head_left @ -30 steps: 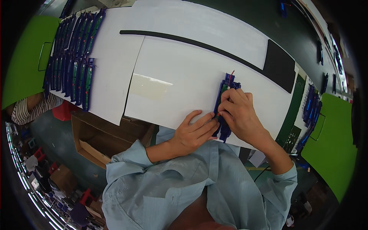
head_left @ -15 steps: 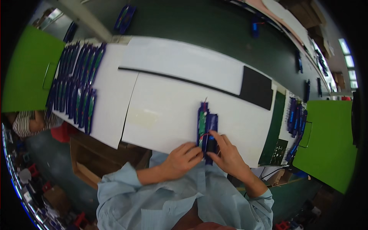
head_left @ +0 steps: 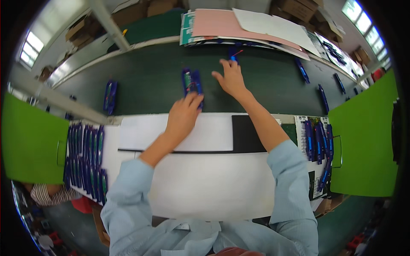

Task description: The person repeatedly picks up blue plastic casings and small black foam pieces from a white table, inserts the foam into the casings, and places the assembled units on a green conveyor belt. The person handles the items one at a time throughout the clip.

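Note:
On the dark green surface beyond the white table lies a blue-wrapped pack with a green strip and red wire [head_left: 188, 80], a second blue strip along its right side. My left hand [head_left: 181, 116] reaches over the table, its fingers closed on the near end of this pack. To the right of it my right hand [head_left: 232, 80] stretches out, fingers apart and holding nothing. Just past its fingertips sits a small blue piece with a red wire [head_left: 233, 58], partly covered by the hand.
Rows of blue-and-green packs [head_left: 87, 145] lie at the table's left, more blue strips [head_left: 318, 141] at the right. Green panels [head_left: 36, 136] flank both sides. Another pack [head_left: 109, 97] rests far left on the green surface. Pink and white sheets [head_left: 256, 27] are stacked beyond. A person's striped sleeve [head_left: 55, 193] shows at left.
Both hands have moved forward from the near table edge to the green surface. The blue pack has travelled there with the left hand; the right hand has let go of it and opened.

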`<action>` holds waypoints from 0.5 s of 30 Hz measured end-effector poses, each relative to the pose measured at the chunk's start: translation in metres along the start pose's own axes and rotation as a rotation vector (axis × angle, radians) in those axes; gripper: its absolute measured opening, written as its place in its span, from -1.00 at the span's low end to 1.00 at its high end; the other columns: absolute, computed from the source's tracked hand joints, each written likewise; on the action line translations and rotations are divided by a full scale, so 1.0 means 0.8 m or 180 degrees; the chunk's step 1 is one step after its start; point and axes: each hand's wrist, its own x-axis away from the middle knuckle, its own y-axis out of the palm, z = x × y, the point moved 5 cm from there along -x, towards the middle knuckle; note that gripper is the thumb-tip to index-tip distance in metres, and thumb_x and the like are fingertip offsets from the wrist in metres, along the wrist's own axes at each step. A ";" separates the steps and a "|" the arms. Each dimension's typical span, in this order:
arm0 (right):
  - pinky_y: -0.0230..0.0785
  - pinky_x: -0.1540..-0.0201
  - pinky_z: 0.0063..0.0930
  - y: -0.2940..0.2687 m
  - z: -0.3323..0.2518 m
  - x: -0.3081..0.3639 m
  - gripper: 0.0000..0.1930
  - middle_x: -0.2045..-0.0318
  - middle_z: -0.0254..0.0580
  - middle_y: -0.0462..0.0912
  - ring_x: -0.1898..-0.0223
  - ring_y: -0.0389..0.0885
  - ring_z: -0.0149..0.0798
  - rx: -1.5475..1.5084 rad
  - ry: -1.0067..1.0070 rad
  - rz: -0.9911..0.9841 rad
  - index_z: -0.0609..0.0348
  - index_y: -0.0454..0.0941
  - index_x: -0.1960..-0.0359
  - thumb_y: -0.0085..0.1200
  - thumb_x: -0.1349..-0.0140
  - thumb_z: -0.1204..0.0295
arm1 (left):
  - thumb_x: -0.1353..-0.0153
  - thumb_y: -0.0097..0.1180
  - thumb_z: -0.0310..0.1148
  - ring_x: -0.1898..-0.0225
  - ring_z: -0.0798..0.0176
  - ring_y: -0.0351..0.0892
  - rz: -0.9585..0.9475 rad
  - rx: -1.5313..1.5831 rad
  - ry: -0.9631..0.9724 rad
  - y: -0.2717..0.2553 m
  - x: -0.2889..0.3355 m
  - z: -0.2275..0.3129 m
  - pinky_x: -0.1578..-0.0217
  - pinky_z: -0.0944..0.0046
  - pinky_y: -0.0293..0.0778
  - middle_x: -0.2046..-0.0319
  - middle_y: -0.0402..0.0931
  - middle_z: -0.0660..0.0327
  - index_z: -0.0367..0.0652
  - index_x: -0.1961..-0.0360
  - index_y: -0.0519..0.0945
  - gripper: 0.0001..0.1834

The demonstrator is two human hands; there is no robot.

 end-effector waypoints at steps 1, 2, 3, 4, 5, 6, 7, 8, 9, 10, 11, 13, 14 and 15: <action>0.57 -0.07 0.09 -0.010 0.018 -0.016 -0.12 -0.18 0.24 0.55 -0.13 0.65 0.21 0.0811 -0.0325 0.0911 0.21 0.35 -0.47 0.41 -0.27 -0.06 | -0.23 0.35 -0.52 -0.13 -0.12 0.63 0.0013 0.0097 0.0263 -0.003 0.014 0.025 -0.11 -0.03 0.54 -0.19 0.61 0.04 -0.17 -0.20 0.62 -0.52; 0.52 -0.14 0.17 -0.002 0.039 -0.037 -0.11 -0.24 0.26 0.50 -0.19 0.59 0.28 0.0830 -0.0026 0.0861 0.19 0.34 -0.48 0.39 -0.28 -0.09 | -0.22 0.36 -0.53 -0.17 -0.11 0.62 -0.0324 0.0386 0.0108 0.008 0.038 0.034 -0.16 -0.01 0.52 -0.22 0.61 0.06 -0.14 -0.19 0.63 -0.52; 0.47 -0.20 0.24 0.007 0.055 -0.054 -0.11 -0.29 0.29 0.45 -0.25 0.52 0.35 0.0845 0.0257 0.0791 0.17 0.33 -0.48 0.37 -0.28 -0.12 | -0.20 0.37 -0.53 -0.21 -0.10 0.60 -0.0232 0.0722 0.0193 0.008 0.063 0.061 -0.22 -0.02 0.48 -0.22 0.61 0.07 -0.13 -0.17 0.64 -0.52; 0.42 -0.26 0.32 0.023 0.058 -0.063 -0.10 -0.34 0.31 0.40 -0.32 0.46 0.43 0.0815 0.0502 0.0678 0.14 0.32 -0.49 0.35 -0.29 -0.15 | -0.21 0.37 -0.50 -0.23 -0.07 0.59 -0.0547 0.0733 0.0226 0.010 0.084 0.084 -0.25 -0.04 0.46 -0.23 0.60 0.07 -0.12 -0.15 0.64 -0.55; 0.44 -0.27 0.29 0.048 0.045 -0.066 -0.20 -0.32 0.30 0.43 -0.29 0.51 0.36 0.0824 0.0618 -0.0173 0.01 0.37 -0.48 0.28 -0.34 -0.14 | -0.23 0.36 -0.46 -0.23 -0.07 0.58 -0.0715 0.0737 0.0398 0.011 0.115 0.097 -0.24 -0.07 0.46 -0.24 0.60 0.07 -0.12 -0.14 0.65 -0.58; 0.48 -0.24 0.21 0.058 0.015 -0.056 -0.31 -0.27 0.29 0.48 -0.26 0.54 0.32 0.1361 0.0308 -0.0538 -0.10 0.41 -0.45 0.26 -0.38 -0.06 | -0.26 0.34 -0.44 -0.21 -0.09 0.58 -0.0906 0.0978 0.0068 0.005 0.143 0.111 -0.24 -0.05 0.47 -0.26 0.58 0.07 -0.14 -0.15 0.64 -0.59; 0.51 -0.23 0.13 0.050 0.035 -0.061 -0.45 -0.17 0.21 0.57 -0.25 0.57 0.26 0.1548 0.0063 -0.0128 -0.15 0.49 -0.38 0.23 -0.41 0.06 | -0.28 0.33 -0.43 -0.16 -0.11 0.58 -0.0951 0.1059 0.0297 0.010 0.153 0.132 -0.21 -0.05 0.48 -0.26 0.57 0.04 -0.17 -0.16 0.64 -0.59; 0.56 -0.17 0.13 0.041 0.059 -0.067 -0.59 0.04 0.17 0.70 -0.11 0.69 0.23 0.1520 -0.0193 0.0113 -0.09 0.58 -0.27 0.17 -0.41 0.25 | -0.29 0.31 -0.42 -0.13 -0.09 0.58 -0.0812 0.1200 0.0480 0.001 0.159 0.147 -0.19 -0.07 0.49 -0.24 0.57 0.03 -0.18 -0.14 0.64 -0.61; 0.59 -0.13 0.14 0.035 0.057 -0.060 -0.60 0.18 0.19 0.76 0.04 0.76 0.27 0.0973 -0.0306 0.0090 0.02 0.64 -0.22 0.10 -0.36 0.40 | -0.34 0.28 -0.41 -0.13 -0.06 0.59 -0.0817 0.1145 0.0563 -0.018 0.168 0.155 -0.18 -0.09 0.49 -0.17 0.59 0.06 -0.20 -0.12 0.64 -0.66; 0.60 -0.08 0.12 0.019 0.075 -0.053 -0.55 0.18 0.26 0.79 0.11 0.77 0.34 0.0520 -0.0591 0.0434 0.15 0.65 -0.25 0.07 -0.32 0.44 | -0.39 0.21 -0.38 -0.11 -0.06 0.58 -0.0850 0.1175 0.0447 -0.035 0.172 0.154 -0.17 -0.09 0.49 -0.14 0.59 0.05 -0.22 -0.08 0.65 -0.71; 0.57 -0.15 -0.01 0.018 0.067 -0.037 -0.52 0.03 0.29 0.77 -0.02 0.75 0.29 -0.0188 -0.0083 -0.0323 0.22 0.62 -0.30 0.10 -0.34 0.44 | -0.43 0.14 -0.35 -0.10 -0.06 0.58 -0.0889 0.1218 0.0228 -0.048 0.188 0.146 -0.15 -0.08 0.49 -0.11 0.60 0.04 -0.25 -0.04 0.66 -0.73; 0.43 -0.30 -0.23 -0.027 -0.004 0.036 -0.50 -0.32 0.18 0.59 -0.27 0.63 0.00 -0.1027 -0.0195 -0.0917 0.24 0.51 -0.42 0.07 -0.46 0.45 | -0.47 0.18 -0.31 -0.10 0.02 0.61 -0.0798 0.0881 -0.0695 -0.091 0.227 0.090 -0.16 0.00 0.50 -0.03 0.63 0.10 -0.16 -0.04 0.68 -0.77; 0.38 -0.34 -0.30 -0.058 -0.025 0.079 -0.50 -0.35 0.01 0.57 -0.29 0.59 -0.11 -0.1447 -0.0394 -0.1215 0.23 0.47 -0.45 0.04 -0.49 0.47 | -0.48 0.16 -0.27 -0.06 0.01 0.61 -0.0450 0.0106 -0.0772 -0.113 0.250 0.052 -0.14 0.01 0.50 0.00 0.64 0.09 -0.13 -0.02 0.69 -0.77; 0.30 -0.41 -0.32 -0.097 -0.074 0.133 -0.48 -0.34 -0.05 0.58 -0.33 0.55 -0.16 -0.1762 -0.0354 -0.1513 0.22 0.48 -0.44 0.07 -0.45 0.49 | -0.40 0.26 -0.30 -0.01 -0.03 0.62 0.0119 -0.0135 -0.1160 -0.147 0.281 0.005 -0.08 0.00 0.53 0.07 0.65 0.08 -0.12 0.01 0.68 -0.78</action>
